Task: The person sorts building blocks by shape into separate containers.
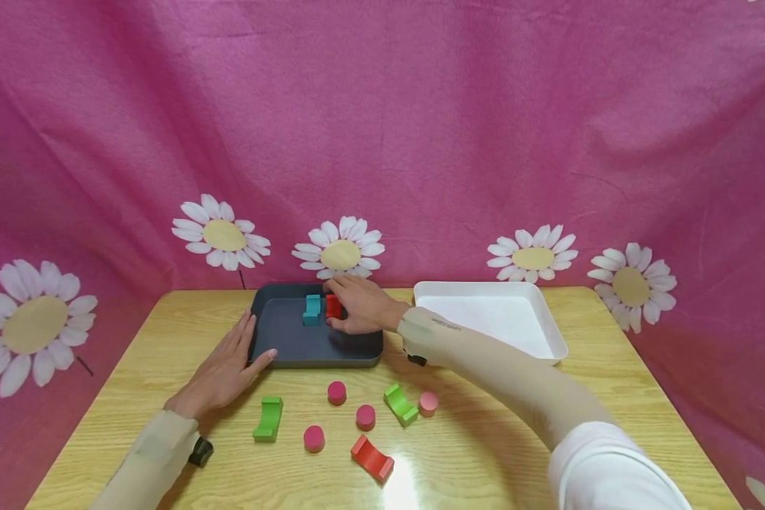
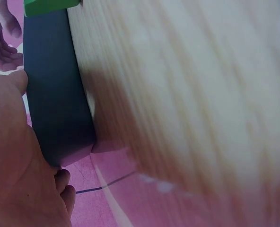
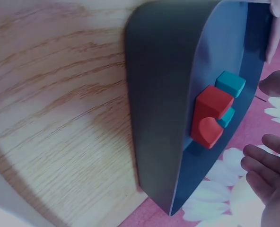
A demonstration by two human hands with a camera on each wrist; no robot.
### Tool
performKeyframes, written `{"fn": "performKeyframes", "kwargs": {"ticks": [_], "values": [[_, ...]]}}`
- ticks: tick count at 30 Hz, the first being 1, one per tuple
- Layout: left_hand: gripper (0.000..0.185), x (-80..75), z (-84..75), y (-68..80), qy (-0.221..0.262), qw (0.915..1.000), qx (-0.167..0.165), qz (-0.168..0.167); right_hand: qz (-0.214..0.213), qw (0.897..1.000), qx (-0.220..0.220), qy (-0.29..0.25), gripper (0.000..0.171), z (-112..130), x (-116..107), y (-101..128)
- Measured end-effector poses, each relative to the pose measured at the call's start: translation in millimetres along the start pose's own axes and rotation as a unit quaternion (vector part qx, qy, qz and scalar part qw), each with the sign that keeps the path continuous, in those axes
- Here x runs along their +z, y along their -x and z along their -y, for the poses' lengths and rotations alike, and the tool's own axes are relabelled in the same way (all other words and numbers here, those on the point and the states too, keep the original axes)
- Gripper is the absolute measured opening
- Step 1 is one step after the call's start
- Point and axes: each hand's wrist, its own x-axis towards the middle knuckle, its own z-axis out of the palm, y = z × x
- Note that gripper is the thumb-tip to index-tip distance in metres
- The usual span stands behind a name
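Observation:
A dark grey tray (image 1: 293,347) stands at the back left of the table. My left hand (image 1: 223,372) rests along its left side, fingers extended and thumb at the front rim. Inside the tray, a teal block (image 1: 312,310) with a scooped-out middle stands beside a red block (image 1: 333,307) of like shape. My right hand (image 1: 360,304) is over the tray's right part, close to the red block. In the right wrist view, the fingers (image 3: 267,161) are loosely bent and apart from the red block (image 3: 211,116), with nothing between them and the thumb.
A white tray (image 1: 494,319) stands at the back right. In front lie two green scooped blocks (image 1: 268,419), another red one (image 1: 372,459), several dark pink discs (image 1: 314,439) and a lighter pink disc (image 1: 428,404). A pink flowered cloth (image 1: 421,142) hangs behind the table.

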Motion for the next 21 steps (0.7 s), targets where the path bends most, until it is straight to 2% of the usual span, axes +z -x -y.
{"fn": "performKeyframes", "kwargs": {"ticks": [8, 21], "values": [[0.097, 1.3, 1.4, 0.1, -0.001, 1.0, -0.002, 0.0, -0.019, 0.999, -0.023, -0.015, 0.058, 7, -11, 15], [0.096, 1.2, 1.7, -1.1, 0.0, 1.0, 0.003, -0.003, -0.038, 0.997, -0.04, -0.046, 0.06, 16, -34, 54]]}}
